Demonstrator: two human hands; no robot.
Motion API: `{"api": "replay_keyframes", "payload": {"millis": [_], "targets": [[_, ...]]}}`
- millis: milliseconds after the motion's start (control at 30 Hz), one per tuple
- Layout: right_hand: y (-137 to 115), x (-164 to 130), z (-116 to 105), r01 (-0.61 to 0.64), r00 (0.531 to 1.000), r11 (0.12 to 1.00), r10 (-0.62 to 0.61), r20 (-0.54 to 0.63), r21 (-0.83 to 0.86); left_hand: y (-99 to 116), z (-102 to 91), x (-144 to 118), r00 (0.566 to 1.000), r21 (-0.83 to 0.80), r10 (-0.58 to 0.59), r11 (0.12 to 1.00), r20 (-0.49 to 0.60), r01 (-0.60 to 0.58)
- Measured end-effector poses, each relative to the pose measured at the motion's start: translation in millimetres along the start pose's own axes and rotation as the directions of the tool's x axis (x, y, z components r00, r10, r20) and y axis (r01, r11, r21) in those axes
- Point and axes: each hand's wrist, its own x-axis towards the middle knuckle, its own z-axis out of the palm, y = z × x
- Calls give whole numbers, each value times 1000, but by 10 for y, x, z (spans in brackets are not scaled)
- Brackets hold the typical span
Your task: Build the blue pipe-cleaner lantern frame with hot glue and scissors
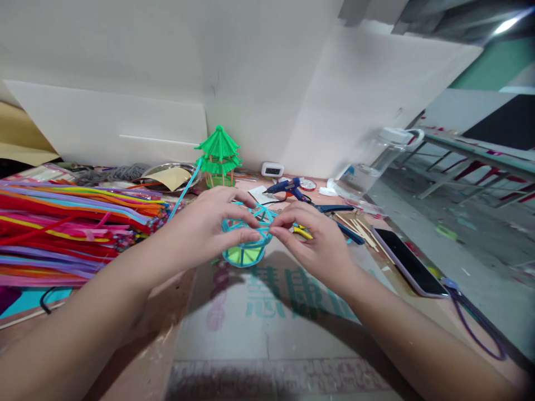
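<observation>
My left hand (211, 225) grips a small round basket frame (246, 250) made of blue pipe cleaners with a yellow-green disc as its base. It is held a little above the cardboard sheet (267, 328). My right hand (315, 236) pinches the blue pipe cleaner at the frame's right rim, fingertips meeting those of the left hand. A long blue pipe cleaner (186, 189) trails up and left from behind my left hand.
A big pile of coloured pipe cleaners (71, 223) lies at the left. Behind the hands stand a green pagoda model (218, 155), a blue glue gun (288, 188), a metal dish (169, 175) and a small clock (272, 169). Wooden sticks (359, 227) and a phone (407, 260) lie at the right.
</observation>
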Motion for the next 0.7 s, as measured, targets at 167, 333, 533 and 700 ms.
{"api": "replay_keyframes", "payload": {"millis": [167, 333, 533, 700], "targets": [[-102, 41, -89, 36, 999, 999, -36, -25, 6, 61, 42, 23, 1000, 28, 27, 999, -7, -27], [238, 128, -488, -225, 974, 966, 224, -25, -125, 19, -172, -25, 984, 45, -178, 983, -22, 179], [1235, 29, -555, -645, 739, 738, 668, 85, -196, 7, -304, -58, 949, 75, -309, 947, -60, 312], [1723, 76, -290, -633, 731, 740, 668, 138, -227, 6, -284, -40, 946, 141, -316, 936, -65, 323]]}}
